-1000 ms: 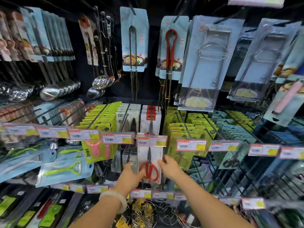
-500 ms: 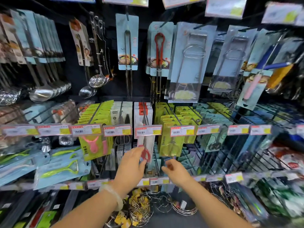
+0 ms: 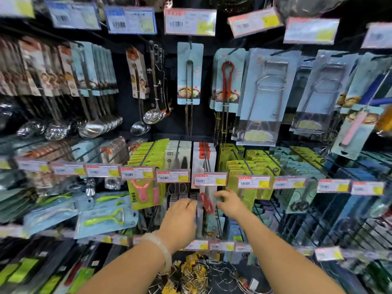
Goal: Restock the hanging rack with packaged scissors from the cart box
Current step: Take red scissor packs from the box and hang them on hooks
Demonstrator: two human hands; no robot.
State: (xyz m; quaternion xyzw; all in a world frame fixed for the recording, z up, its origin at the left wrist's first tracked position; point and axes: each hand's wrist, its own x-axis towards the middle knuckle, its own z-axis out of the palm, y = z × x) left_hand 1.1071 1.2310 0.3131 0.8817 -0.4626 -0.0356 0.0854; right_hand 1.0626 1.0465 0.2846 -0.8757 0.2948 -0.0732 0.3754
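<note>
A white card pack of red-handled scissors [image 3: 206,201] hangs at the front of a black peg hook [image 3: 205,158], just under its price tag [image 3: 210,179]. More of the same packs [image 3: 203,153] fill the hook behind it. My left hand [image 3: 180,219], with a pale bangle on the wrist, grips the pack's left edge. My right hand [image 3: 230,203] pinches its right edge near the top. The cart box is out of view.
Neighbouring hooks carry green peeler packs [image 3: 148,158], grey scissor packs [image 3: 179,158] and yellow-green packs [image 3: 244,166]. Ladles [image 3: 93,128] and tongs cards [image 3: 188,75] hang above. Wire racks [image 3: 203,276] lie on the shelf below my arms.
The view has tilted up and the scene has shifted down. Both hands have risen with the scissors pack and closed in on its edges under the price tag.
</note>
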